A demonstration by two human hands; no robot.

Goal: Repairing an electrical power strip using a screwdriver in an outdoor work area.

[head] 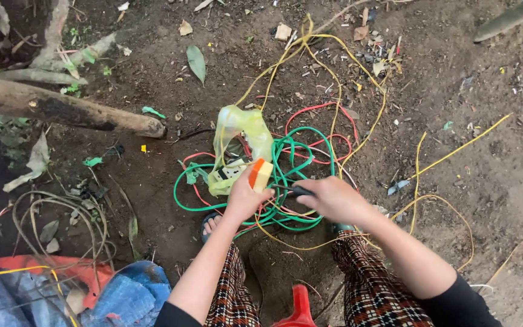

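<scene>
The left hand [246, 195] gripped a small orange-and-yellow block [260, 174], its long axis tilted up toward the top of the ground and slightly right. The right hand [329, 198] was clenched around a dark handle [299, 191] pointing left toward the block. Both hovered over a tangle of green wire [286, 157] on the bare dirt ground [467, 72], just beside a yellowish plastic bag [240, 130].

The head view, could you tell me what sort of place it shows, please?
Probably an outdoor yard or garden work spot: bare dirt ground scattered with fallen leaves, a weathered log, and a tangle of coloured wires on the soil.
</scene>
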